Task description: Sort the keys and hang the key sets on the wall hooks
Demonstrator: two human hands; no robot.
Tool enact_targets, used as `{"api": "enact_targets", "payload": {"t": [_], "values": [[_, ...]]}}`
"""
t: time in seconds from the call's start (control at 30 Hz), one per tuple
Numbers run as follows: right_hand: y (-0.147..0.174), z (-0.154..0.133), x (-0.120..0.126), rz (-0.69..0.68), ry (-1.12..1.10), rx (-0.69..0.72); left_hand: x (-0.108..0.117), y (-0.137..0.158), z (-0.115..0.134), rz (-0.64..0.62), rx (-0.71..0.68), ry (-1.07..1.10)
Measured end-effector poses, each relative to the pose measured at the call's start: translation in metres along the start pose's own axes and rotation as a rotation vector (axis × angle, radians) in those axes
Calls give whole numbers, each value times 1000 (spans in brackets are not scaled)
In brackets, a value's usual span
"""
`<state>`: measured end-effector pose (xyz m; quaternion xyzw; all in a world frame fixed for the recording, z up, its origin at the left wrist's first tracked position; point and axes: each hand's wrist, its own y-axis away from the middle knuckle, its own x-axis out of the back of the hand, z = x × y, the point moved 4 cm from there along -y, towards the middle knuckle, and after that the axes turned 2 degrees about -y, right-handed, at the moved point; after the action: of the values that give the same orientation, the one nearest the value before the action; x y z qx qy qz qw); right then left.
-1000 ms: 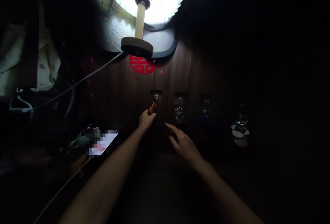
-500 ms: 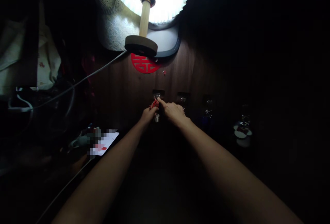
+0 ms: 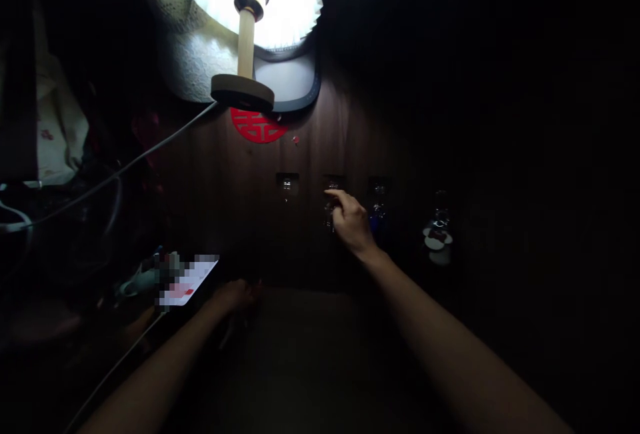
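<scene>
In the dark lower left of the head view, my left hand (image 3: 236,294) is closed around a small red item (image 3: 258,284). Little of that item shows in the shadow. My right hand (image 3: 351,221) is raised at the dark wood panel (image 3: 313,154), its index finger stretched out to the left, just below the second wall hook (image 3: 333,183). A shiny hanging thing (image 3: 329,214) is beside its thumb; whether they touch is hard to see. The leftmost hook (image 3: 287,185) has nothing large on it.
Farther right are a hook with a blue thing (image 3: 377,223) and one with a white, flower-shaped ornament (image 3: 437,239). Above hang a bright pleated lamp (image 3: 295,1), caps (image 3: 290,77) and a red round paper-cut (image 3: 260,129). A lit phone (image 3: 193,284) and cable lie left.
My left hand has taken the red item off the leftmost hook and dropped down to the left. My right hand has shifted to the second hook. The view has turned right.
</scene>
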<state>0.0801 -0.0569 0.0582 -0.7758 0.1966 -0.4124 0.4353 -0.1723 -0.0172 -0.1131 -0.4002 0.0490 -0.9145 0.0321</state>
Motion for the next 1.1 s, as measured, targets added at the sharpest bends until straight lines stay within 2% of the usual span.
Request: {"api": "enact_targets", "payload": {"t": [0.07,0.1,0.17,0.23,0.33,0.4,0.5,0.63,0.7,0.77,0.93,1.1], "values": [[4,27,5,112,-137,-137,1,-6,19,-14,-37,-19],[6,40,3,135,-192,-211,1,-10,40,7,-111,8],[9,61,-7,110,-286,-365,-1,-18,92,19,-302,178],[13,75,-20,28,-370,-504,-7,-24,144,52,-401,361],[19,78,-35,-82,-453,-558,-22,-29,202,125,-404,562],[22,76,-36,-123,-458,-524,-31,-33,220,184,-295,661],[24,74,-27,-172,-428,-459,-44,-37,232,102,-142,812],[18,73,-5,-275,-381,-389,-45,-40,234,-4,-91,886],[10,71,8,-275,-250,-358,-43,-40,234,-20,-83,904],[0,64,18,-250,-52,-264,-41,-39,233,-28,-89,926],[-18,47,16,-348,415,-43,-41,-41,234,-55,-99,976],[-22,45,12,-393,537,18,-40,-37,241,-163,-53,1071]]}}
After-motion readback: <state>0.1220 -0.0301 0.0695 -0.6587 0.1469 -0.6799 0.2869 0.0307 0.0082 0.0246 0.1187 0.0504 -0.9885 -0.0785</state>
